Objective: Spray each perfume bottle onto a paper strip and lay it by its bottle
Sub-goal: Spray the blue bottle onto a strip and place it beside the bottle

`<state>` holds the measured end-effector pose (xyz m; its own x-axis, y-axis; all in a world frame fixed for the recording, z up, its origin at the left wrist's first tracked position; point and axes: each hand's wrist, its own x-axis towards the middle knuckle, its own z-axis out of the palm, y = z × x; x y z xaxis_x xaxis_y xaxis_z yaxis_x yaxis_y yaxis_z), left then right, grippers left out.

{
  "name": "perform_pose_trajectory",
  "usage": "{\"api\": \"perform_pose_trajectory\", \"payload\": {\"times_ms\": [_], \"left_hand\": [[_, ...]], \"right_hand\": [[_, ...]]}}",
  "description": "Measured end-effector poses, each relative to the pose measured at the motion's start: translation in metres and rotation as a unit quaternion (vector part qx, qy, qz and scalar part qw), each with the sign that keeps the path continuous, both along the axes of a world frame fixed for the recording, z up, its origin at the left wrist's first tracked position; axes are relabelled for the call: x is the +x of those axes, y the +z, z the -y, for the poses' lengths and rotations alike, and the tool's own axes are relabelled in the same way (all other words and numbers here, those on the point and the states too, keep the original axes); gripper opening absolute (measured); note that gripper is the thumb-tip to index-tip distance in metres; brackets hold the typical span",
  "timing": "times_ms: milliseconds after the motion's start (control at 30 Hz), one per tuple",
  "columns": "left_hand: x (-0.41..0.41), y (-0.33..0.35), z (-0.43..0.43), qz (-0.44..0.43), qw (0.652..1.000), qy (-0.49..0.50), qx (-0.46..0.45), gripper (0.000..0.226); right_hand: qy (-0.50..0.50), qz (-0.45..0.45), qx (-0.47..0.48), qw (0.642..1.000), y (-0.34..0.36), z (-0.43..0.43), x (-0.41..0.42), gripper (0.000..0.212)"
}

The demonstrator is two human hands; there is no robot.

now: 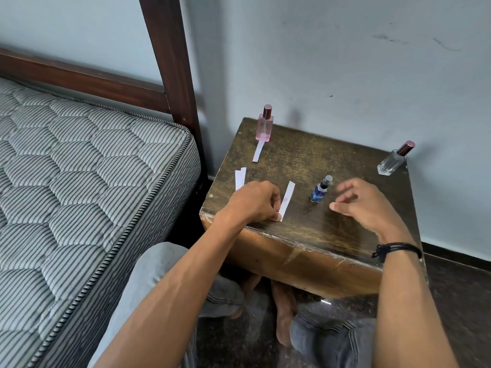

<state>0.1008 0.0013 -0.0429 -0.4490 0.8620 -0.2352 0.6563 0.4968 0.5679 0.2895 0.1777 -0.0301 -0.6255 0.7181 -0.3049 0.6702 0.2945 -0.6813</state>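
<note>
White paper strip [288, 199] lies on wooden table [345, 160], just left of blue bottle [320, 191]; L hand [255, 201] pinches its near end; R hand [364, 203] hovers right of that bottle, fingers loosely curled, holding nothing; pink bottle [265, 124] at back w/ second strip [258, 152] in front.

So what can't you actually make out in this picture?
Head view only:
- Pink bottle label: too small to read.
- Spare strips: left hand covers their near ends, so the count is unsure.
- Held strip: its near end is partly under that hand's fingers.
- Clear bottle: its fill level cannot be told through the glass.
</note>
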Motion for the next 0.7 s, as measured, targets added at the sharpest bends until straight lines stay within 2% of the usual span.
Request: {"api": "perform_pose_trajectory", "payload": {"times_ms": [167,300,367,500,600,700], "left_hand": [[-0.001,0.0,0.002,0.005,1.0,-0.015,-0.027,0.023],[0.0,0.003,0.003,0.007,0.999,-0.026,-0.044,0.023],[0.001,0.004,0.004,0.01,0.997,-0.039,-0.061,0.024],[0.001,0.008,0.005,0.012,0.992,-0.073,-0.101,0.024],[0.0,0.009,0.007,0.014,0.989,-0.09,-0.114,0.024],[0.0,0.01,0.008,0.012,0.988,-0.097,-0.119,0.025]], "right_hand": [[0.044,0.104,-0.099,0.989,0.006,0.002,0.011,0.005],[0.134,0.079,-0.101,0.983,0.014,0.018,0.001,0.002],[0.148,0.044,-0.087,0.984,0.017,0.028,-0.008,0.005],[0.133,0.0,-0.009,0.991,0.013,0.044,-0.025,0.007],[0.113,0.018,0.099,0.988,0.006,0.055,-0.032,0.018],[0.131,0.06,0.204,0.968,0.003,0.065,-0.036,0.032]]}}
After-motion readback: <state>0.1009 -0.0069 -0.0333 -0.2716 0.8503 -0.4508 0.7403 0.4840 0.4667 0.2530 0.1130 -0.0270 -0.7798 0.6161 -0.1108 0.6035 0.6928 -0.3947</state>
